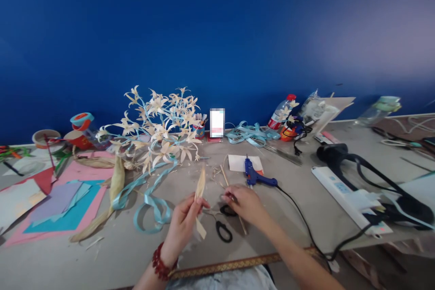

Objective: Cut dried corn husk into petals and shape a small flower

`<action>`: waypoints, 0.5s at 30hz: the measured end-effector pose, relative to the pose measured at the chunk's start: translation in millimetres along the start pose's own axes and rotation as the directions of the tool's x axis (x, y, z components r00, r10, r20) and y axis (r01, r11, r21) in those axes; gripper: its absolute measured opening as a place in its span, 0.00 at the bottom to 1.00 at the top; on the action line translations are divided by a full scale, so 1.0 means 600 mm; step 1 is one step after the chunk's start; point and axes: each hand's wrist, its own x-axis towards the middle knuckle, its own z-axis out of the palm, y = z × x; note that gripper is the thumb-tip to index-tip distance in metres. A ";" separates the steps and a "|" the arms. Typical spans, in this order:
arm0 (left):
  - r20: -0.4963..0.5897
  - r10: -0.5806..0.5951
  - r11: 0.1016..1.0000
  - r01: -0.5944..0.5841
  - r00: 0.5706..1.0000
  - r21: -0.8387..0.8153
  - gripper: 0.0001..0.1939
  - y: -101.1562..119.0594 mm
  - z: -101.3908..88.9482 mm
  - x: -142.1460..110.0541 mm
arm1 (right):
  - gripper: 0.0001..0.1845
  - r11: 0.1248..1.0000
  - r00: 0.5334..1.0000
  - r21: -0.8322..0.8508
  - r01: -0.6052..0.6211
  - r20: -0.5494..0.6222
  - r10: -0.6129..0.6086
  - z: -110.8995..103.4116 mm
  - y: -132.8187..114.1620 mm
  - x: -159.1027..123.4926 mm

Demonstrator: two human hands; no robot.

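Observation:
My left hand (187, 214) pinches a pale, pointed corn husk strip (201, 182) upright; its lower end shows below the fingers. To the right, my right hand (243, 201) is just above the table, fingers curled inward; what they hold, if anything, is hidden. Below and between the hands lie black-handled scissors (224, 232), partly covered by the right hand. A thin wooden stick (243, 225) passes under that hand. Beyond it, a blue glue gun (254, 175) lies by a white card (238, 162). Cream husk flowers (159, 122) on light-blue stems stand behind the left hand.
Light-blue ribbon (154, 208) curls left of my hands, near dried husks (117, 176) and coloured paper sheets (64, 204). Rightward, the glue gun's cord runs toward a white power strip (336, 195). A phone (217, 123), more ribbon (249, 133) and a bottle (282, 112) stand along the blue wall.

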 end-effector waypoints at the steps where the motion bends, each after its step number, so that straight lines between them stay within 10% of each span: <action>1: -0.021 -0.023 1.000 0.022 1.000 -0.012 0.21 0.003 0.002 -0.001 | 0.07 0.999 1.000 -0.037 -0.004 -0.019 0.003 0.000 0.003 -0.001; 7: -0.039 -0.104 0.992 0.100 0.994 -0.083 0.20 0.010 0.014 0.003 | 0.08 0.982 0.999 0.185 0.032 -0.034 -0.026 -0.003 -0.029 -0.010; 15: -0.054 -0.054 0.984 0.044 0.997 -0.173 0.18 -0.010 0.033 -0.003 | 0.08 0.691 0.999 0.722 0.031 -0.051 0.009 0.035 -0.096 -0.014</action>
